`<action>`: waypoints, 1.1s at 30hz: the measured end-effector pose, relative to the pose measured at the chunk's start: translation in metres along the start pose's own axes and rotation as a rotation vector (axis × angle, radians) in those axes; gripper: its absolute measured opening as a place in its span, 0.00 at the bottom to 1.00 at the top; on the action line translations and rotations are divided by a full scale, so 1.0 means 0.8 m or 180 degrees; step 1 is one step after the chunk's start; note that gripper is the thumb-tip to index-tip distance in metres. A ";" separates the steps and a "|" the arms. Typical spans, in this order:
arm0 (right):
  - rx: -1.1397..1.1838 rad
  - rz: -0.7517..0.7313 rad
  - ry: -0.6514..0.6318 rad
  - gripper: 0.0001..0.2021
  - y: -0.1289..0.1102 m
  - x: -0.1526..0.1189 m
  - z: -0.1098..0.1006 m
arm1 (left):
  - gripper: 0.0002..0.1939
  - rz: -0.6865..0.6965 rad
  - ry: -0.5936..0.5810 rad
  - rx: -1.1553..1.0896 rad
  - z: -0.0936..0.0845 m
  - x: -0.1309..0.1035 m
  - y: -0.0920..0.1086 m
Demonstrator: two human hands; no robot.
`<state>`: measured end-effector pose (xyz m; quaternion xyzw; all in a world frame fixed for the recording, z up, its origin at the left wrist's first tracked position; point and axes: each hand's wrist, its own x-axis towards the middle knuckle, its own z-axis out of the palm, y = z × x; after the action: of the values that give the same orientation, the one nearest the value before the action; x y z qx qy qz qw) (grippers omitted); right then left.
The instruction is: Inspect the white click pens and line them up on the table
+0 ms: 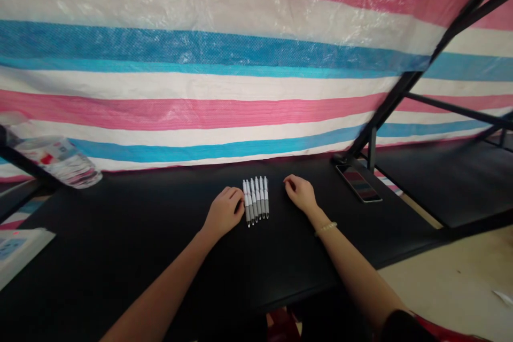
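Note:
Several white-and-grey pens (255, 199) lie side by side in a neat row on the black table (132, 235), their tips towards me. My left hand (225, 210) rests just left of the row with its fingers loosely curled. Its fingertips are at the leftmost pen, and whether they touch it I cannot tell. To the right of the pens, with a gap between, my right hand (301, 193) lies on the table. Its fingers are curled in and nothing shows in them. A beaded bracelet (326, 227) circles the right wrist.
A phone (358, 184) lies to the right by a black metal post (372, 149). At the left are a clear plastic container (66, 163) and a white box or book (24, 251). A striped plastic sheet (200, 80) hangs behind the table.

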<state>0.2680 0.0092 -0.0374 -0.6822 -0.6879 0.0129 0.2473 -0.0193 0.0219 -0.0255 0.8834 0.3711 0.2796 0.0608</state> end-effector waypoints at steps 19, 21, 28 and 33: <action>-0.0757 0.0396 -0.0357 0.13 -0.012 0.004 0.002 | 0.06 0.0049 0.0029 0.0329 0.003 0.000 0.004; -0.0784 0.0408 -0.0358 0.13 -0.012 0.004 0.002 | 0.06 0.0061 0.0032 0.0347 0.003 0.000 0.004; -0.0853 0.0439 -0.0368 0.13 -0.013 0.005 0.002 | 0.06 0.0081 0.0046 0.0362 0.004 -0.001 0.002; -0.0892 0.0450 -0.0395 0.14 -0.014 0.006 0.000 | 0.06 0.0052 0.0042 0.0362 0.005 0.000 0.001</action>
<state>0.2575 0.0127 -0.0320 -0.7547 -0.6472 -0.0236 0.1053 -0.0166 0.0214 -0.0287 0.8866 0.3796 0.2643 0.0058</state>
